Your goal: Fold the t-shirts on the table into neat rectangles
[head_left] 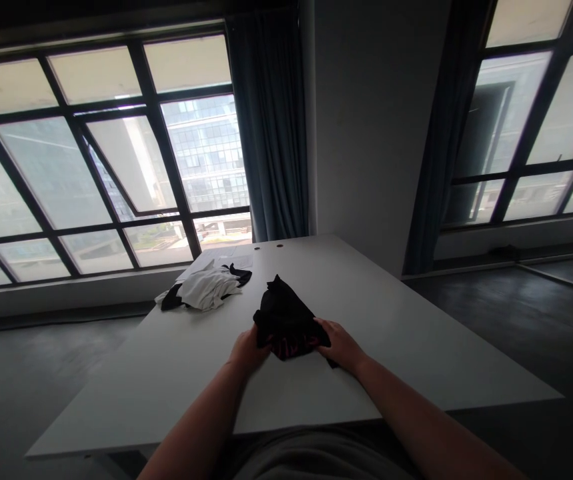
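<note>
A bunched black garment (289, 310) with reddish print near its lower edge is above the near middle of the white table (391, 360). My left hand (249, 351) grips its left side, the fingers partly hidden behind the cloth. On the opposite side, my right hand (340, 343) is closed on the garment's edge, thumb on top. A small dark corner of cloth hangs below the right hand. Whether the garment touches the tabletop cannot be made out. Its exact kind is hidden by the folds.
A crumpled heap of white and black clothes (209, 287) lies on the table's far left. Two dark round holes are near the far edge. Beyond stand a blue curtain (276, 133), a pillar (371, 120) and windows, one pane (133, 160) tilted open.
</note>
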{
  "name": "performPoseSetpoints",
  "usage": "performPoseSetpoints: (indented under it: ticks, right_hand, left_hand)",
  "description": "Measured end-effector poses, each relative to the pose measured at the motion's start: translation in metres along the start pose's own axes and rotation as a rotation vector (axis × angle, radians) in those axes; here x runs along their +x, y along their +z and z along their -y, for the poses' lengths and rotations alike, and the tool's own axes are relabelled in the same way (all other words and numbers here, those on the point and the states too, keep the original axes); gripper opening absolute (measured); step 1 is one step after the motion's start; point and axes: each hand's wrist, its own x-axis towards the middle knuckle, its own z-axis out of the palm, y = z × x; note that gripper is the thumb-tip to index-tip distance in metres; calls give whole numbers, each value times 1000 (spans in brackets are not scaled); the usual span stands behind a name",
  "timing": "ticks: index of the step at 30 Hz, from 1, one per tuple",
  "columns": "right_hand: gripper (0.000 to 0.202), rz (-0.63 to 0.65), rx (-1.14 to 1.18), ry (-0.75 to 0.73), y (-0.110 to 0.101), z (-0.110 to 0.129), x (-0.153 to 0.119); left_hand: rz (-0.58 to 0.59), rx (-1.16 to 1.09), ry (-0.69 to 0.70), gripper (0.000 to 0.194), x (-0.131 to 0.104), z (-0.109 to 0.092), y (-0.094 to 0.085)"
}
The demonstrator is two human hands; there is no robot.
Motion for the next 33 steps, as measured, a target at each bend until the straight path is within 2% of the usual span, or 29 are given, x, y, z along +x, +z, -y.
performPoseSetpoints:
  ticks: [3,6,10,12,15,18,21,24,27,31,33]
  right_hand:
    - [64,-51,-148,86,-4,1,-2]
    - [55,-135,-237,125,-12,-2,-3]
    - [58,-261,-127,73,-21,-13,-3]
    - [58,-331,-13,21,-24,-18,-4]
    - [57,-477,97,-19,-26,-24,-7]
    - [60,-563,150,69,-29,-29,-9]
    - [61,-531,224,183,-33,-36,-10]
    - [46,-482,313,267,-36,-47,-11]
    - [34,-324,422,327,-41,-56,-14]
    - [23,-80,536,286,-52,-61,-24]
    - [15,22,490,249,-57,-60,-31]
  left_hand:
    - [-126,104,-153,64,3,16,-6]
    - [-281,144,-220,50,6,28,-9]
    - [-421,100,-240,59,7,41,-13]
    - [-412,67,-251,59,7,47,-14]
    - [-349,12,-283,44,8,57,-16]
    - [-322,-86,-269,45,8,67,-16]
    - [-257,-142,-140,56,4,73,-14]
    - [-163,-137,-39,60,-7,76,-14]
    - [-72,-158,60,53,-20,76,-22]
    - [59,-252,162,29,-36,70,-39]
    - [107,-323,155,40,-42,64,-47]
